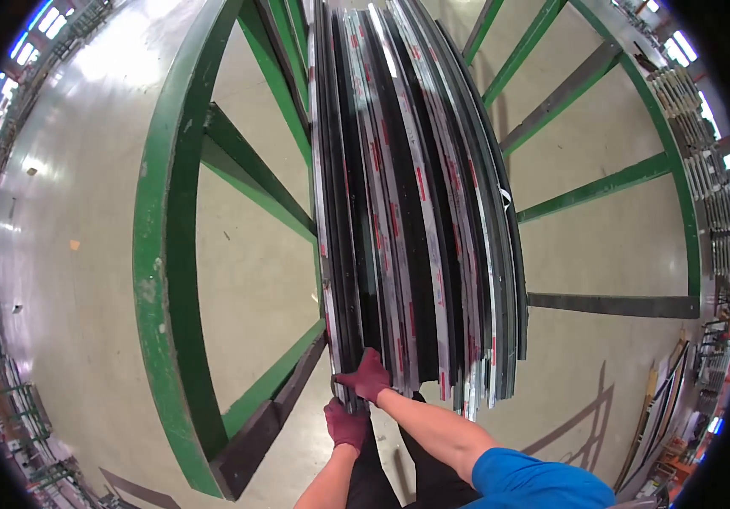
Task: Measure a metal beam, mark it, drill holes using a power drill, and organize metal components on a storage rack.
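Observation:
Long dark and silver metal profiles [420, 170] lie side by side, running away from me, with strips of red-marked film along them. My left hand [346, 424], in a dark red glove, is closed around the near end of the leftmost profiles [339, 339]. Just beyond it, my right hand [368, 377], gloved alike, grips the same profiles from above, its thumb side reaching over their left edge. The undersides of both grips are hidden, so I cannot tell how many profiles they hold.
A green metal rack frame [165, 254] rises on the left, its crossbars reaching the profiles. Another green frame [679, 187] stands on the right, with a dark padded bar [611, 305] nearest me. Long panels [657, 407] lie at the lower right. Stored stock lines the far sides.

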`<state>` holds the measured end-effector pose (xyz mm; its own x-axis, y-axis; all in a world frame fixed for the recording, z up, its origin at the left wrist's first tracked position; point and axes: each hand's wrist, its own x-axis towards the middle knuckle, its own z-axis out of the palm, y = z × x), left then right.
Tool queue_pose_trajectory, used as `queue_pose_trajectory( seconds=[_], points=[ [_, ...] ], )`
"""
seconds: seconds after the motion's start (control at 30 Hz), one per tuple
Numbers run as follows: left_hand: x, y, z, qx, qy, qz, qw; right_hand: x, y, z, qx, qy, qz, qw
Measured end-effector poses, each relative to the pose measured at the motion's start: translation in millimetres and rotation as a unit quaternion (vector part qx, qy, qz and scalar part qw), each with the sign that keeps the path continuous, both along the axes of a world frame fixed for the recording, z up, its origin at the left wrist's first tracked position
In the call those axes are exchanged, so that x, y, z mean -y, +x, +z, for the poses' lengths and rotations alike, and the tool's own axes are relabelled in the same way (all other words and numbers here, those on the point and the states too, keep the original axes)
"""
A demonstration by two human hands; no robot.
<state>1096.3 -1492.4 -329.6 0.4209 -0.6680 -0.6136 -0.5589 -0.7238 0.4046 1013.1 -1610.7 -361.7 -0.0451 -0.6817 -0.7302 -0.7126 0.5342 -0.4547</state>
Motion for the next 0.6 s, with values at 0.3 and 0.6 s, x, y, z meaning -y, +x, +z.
queue_pose_trajectory(
  seconds=[0.3,0.6],
  points=[
    [6,-38,24,-0.058,-0.008,-0.157,0.986,-32,-47,14,-0.044,-0.095,-0.005,0.994],
    [10,-66,75,-0.044,-0.228,-0.158,0.96,-34,-153,-6,0.436,0.123,-0.31,0.836]
  ],
)
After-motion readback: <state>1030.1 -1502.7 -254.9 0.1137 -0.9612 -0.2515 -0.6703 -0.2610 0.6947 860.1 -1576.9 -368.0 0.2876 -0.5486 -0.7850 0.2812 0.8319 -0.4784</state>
